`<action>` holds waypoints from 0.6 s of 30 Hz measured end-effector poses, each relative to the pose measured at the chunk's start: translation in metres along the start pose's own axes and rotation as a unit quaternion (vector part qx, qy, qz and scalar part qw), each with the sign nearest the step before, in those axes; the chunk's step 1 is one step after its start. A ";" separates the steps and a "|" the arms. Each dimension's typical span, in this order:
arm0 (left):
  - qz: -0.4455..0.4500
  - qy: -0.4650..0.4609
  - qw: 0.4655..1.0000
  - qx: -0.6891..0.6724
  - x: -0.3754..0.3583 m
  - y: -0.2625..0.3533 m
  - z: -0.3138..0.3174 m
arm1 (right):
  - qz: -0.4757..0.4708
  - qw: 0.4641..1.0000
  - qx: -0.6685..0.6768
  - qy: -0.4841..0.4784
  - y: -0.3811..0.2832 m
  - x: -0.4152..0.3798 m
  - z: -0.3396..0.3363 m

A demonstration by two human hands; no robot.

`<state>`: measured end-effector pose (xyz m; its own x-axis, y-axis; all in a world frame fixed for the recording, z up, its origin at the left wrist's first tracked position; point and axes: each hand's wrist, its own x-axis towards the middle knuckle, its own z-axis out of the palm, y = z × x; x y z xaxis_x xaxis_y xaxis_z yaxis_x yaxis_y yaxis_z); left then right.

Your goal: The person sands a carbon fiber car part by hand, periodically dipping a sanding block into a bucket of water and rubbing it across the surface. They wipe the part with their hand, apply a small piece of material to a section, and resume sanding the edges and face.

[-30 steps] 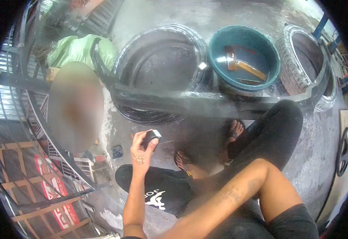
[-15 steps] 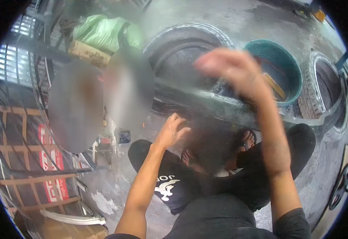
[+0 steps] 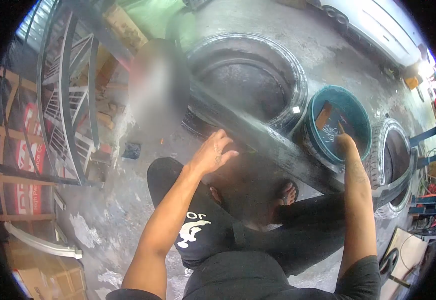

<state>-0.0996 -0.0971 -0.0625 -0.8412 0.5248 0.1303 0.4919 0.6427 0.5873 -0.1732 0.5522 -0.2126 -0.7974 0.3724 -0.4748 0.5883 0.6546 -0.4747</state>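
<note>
A long dark panel, dusty and wet-looking with a textured patch, slants across in front of me and rests over a tyre. My left hand is at the near edge of the panel, its thumb apart from its bent fingers and nothing seen in its grasp. Down inside a teal bucket is my right hand, its fingers mostly hidden. Beside it in the bucket, a brown block leans against the wall, and pale streaks show in the dark interior.
More tyres stand to the right, under the panel's far end. On the left are a metal rack, wrapped boxes, a cardboard box and a curved white strip. A white vehicle is at the back right.
My right hand has come down from above the panel into the bucket. My left hand stays by the panel's edge. The view has swung to the right.
</note>
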 end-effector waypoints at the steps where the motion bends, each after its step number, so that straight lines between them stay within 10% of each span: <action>1: 0.013 0.014 1.000 -0.005 0.003 0.001 0.001 | 0.040 0.986 0.153 -0.051 0.002 -0.001 -0.006; 6: 0.000 0.039 0.998 -0.042 0.009 0.007 -0.007 | -0.048 0.773 0.623 -0.110 -0.127 -0.081 -0.037; 11: 0.008 0.036 0.999 -0.036 0.007 0.003 -0.012 | -0.255 0.897 0.337 -0.126 -0.300 -0.200 0.016; 14: 0.013 0.043 0.998 -0.040 0.005 0.004 -0.018 | -0.546 0.820 0.123 -0.119 -0.312 -0.193 0.139; 18: -0.026 0.023 0.998 -0.045 -0.011 -0.005 -0.027 | -0.637 0.743 -0.199 0.045 -0.350 -0.224 0.215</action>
<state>-0.0985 -0.1208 -0.0453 -0.8755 0.4645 0.1332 0.4271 0.6149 0.6630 -0.1718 0.0980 -0.0998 -0.6895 -0.6859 0.2329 -0.7243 0.6498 -0.2306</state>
